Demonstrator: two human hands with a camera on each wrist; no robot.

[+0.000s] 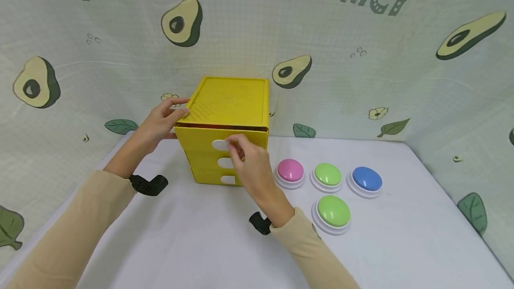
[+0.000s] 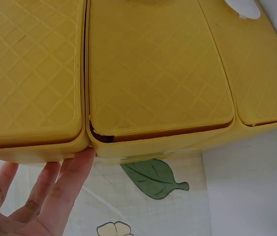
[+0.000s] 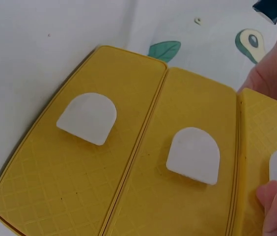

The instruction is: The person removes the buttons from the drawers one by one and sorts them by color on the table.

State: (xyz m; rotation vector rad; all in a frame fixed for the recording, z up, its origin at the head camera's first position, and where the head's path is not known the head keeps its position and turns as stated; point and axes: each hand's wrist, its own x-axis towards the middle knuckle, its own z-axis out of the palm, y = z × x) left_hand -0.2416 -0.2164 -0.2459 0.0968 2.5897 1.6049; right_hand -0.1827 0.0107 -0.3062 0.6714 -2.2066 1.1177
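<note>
A yellow drawer cabinet with three stacked drawers stands on the table, its front towards me. Each drawer has a rounded white handle; the middle one and the bottom one show fully in the right wrist view. My right hand pinches the top drawer's handle at its right end. A dark gap runs along the upper edge of the top drawer. My left hand steadies the cabinet's left side near the top, its fingers fairly straight against the wall.
Right of the cabinet sit round push buttons on white bases: pink, green, blue and a nearer green one. A cloth printed with avocados hangs behind the white table.
</note>
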